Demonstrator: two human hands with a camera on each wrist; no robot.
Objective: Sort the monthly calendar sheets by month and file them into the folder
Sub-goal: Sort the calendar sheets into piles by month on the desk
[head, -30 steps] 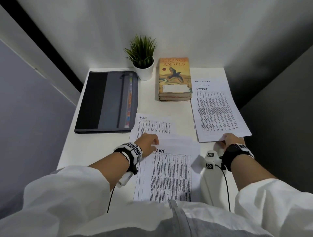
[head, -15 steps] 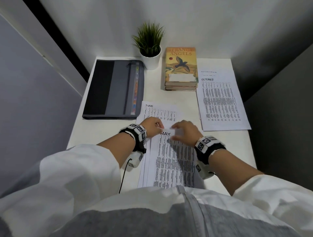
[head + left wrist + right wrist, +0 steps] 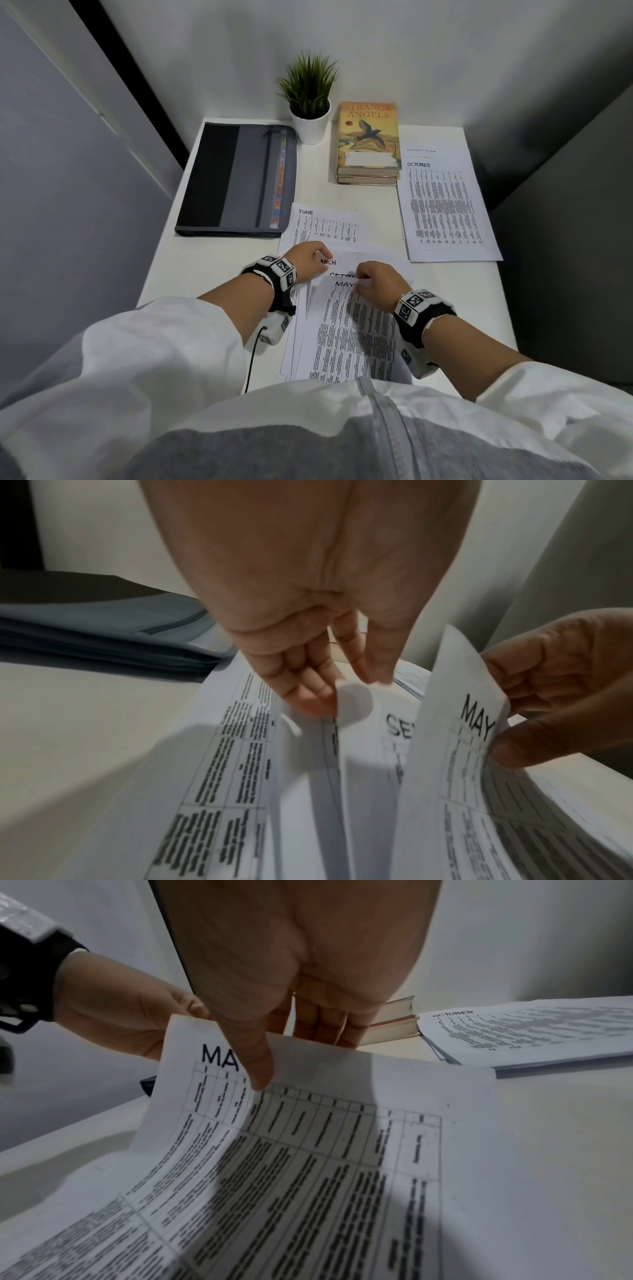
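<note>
MAY sheet (image 3: 346, 329) now lifted, pinched by right hand (image 3: 378, 286), left hand (image 3: 306, 257) apparently pinching lower sheets' corner

On the desk (image 3: 164, 274), the folder (image 3: 239, 178) lies far left, the books (image 3: 368, 144) far centre, the OCTOBER stack (image 3: 445, 209) right, the MAY sheet (image 3: 346, 335) near.

MAY sheet (image 3: 346, 329): white, printed table, top corner lifted and curled, lying uppermost on a fanned stack at the near edge of the table; beneath it a sheet headed SE… (image 3: 399, 727), title partly hidden; a sheet reading …ARCH (image 3: 337, 262) beneath that; JUNE sheet (image 3: 325, 224): flat, just beyond the stack, partly covered by it; OCTOBER pile (image 3: 445, 205): flat, far right, several sheets deep; folder (image 3: 239, 178): dark grey, closed, zip and coloured tabs, far left.
</note>
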